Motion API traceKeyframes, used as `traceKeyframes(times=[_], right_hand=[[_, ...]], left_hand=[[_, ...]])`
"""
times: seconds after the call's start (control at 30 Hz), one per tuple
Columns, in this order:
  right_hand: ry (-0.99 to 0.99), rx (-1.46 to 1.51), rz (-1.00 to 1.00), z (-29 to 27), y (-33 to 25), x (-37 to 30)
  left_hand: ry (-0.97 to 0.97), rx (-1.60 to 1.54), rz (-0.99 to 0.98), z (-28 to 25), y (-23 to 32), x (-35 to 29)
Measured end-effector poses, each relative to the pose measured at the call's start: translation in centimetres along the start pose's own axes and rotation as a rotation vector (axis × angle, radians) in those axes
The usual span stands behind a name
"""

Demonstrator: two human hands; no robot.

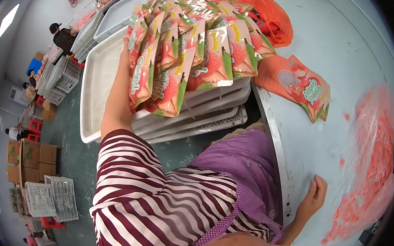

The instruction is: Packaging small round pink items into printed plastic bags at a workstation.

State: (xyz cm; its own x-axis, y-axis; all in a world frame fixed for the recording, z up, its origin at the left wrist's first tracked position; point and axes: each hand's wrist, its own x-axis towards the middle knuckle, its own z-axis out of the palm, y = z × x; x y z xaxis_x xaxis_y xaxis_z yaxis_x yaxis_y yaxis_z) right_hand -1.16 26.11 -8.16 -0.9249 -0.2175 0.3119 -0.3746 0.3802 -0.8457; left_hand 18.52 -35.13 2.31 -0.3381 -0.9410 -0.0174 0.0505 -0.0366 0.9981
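A heap of filled pink and green candy pouches (219, 59) with fruit pictures lies on a stack of white plastic trays (95, 86). My left arm reaches up along the heap's left side. My left hand (126, 53) is against the outermost pouches, its fingers mostly hidden by them. Over the pale table (297, 150) at the lower right is my right hand (313, 199). Its fingers are loosely bent, a little apart from the thumb, and nothing shows in them. Fanned flat pouches (298, 85) lie on the table beyond it.
A clear bag of red-wrapped pieces (366, 170) lies at the table's right, with a few loose pieces nearby. An orange-red bag (267, 16) sits behind the heap. Left are cartons (36, 160), white crates (54, 197), red stools (35, 126) and other people working.
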Motion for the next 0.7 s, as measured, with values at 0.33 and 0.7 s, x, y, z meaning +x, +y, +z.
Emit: traceKeyframes(times=[0.33, 0.7], right_hand=[[-0.151, -0.218, -0.101, 0.5, -1.5, 0.6], [-0.112, -0.605, -0.387, 9.9, 0.8, 14.1]], left_hand=[[-0.162, 0.930, 0.480, -9.3, -6.7, 11.0], [0.493, 0.311, 0.439, -8.1, -0.4, 9.4]])
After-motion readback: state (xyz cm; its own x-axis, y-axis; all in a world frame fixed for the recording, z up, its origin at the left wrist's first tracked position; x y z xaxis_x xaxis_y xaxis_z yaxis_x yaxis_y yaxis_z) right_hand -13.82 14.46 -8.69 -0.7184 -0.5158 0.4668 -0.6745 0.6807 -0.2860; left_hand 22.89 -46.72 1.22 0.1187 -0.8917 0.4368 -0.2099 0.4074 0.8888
